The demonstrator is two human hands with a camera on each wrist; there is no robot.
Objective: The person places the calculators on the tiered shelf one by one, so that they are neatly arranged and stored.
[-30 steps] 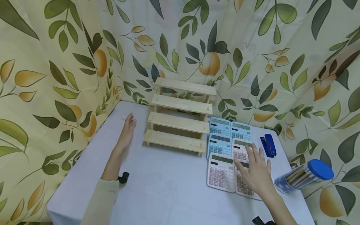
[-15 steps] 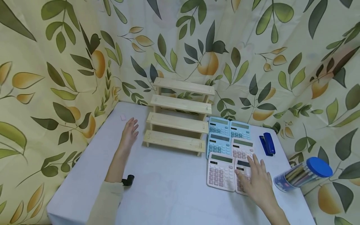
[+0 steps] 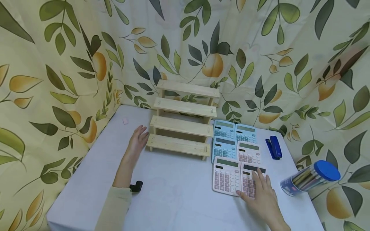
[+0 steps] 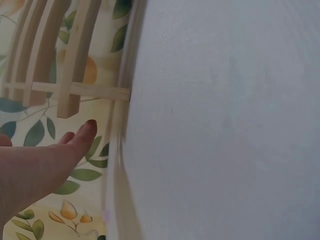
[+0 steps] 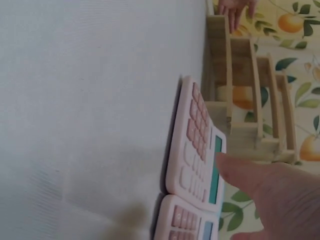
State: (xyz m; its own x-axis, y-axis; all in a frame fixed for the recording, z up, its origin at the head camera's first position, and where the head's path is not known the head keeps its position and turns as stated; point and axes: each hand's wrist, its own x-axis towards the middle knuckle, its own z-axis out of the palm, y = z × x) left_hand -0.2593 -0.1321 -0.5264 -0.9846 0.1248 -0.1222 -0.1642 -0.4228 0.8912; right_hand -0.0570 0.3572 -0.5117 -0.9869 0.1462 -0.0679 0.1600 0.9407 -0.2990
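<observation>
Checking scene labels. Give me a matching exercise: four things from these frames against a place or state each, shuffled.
Things:
1. stapler
2. pen tub
3. right hand
4. left hand

Places or states:
A. lying on its side, blue lid, at the table's right edge
B. flat on the table beside the wooden tiered rack
C. resting on the near right pink calculator
D. dark blue, right of the calculators

Pairs: 1-D, 2-A, 3-C, 4-B

Stepped wooden rack standing at back centre of table. Left hand lying flat just left of rack's lowest step. Six calculators lying in block right of rack. Right hand resting on nearest-right calculator. Stapler lying right of block; pen jar lying nearer, further right.
</observation>
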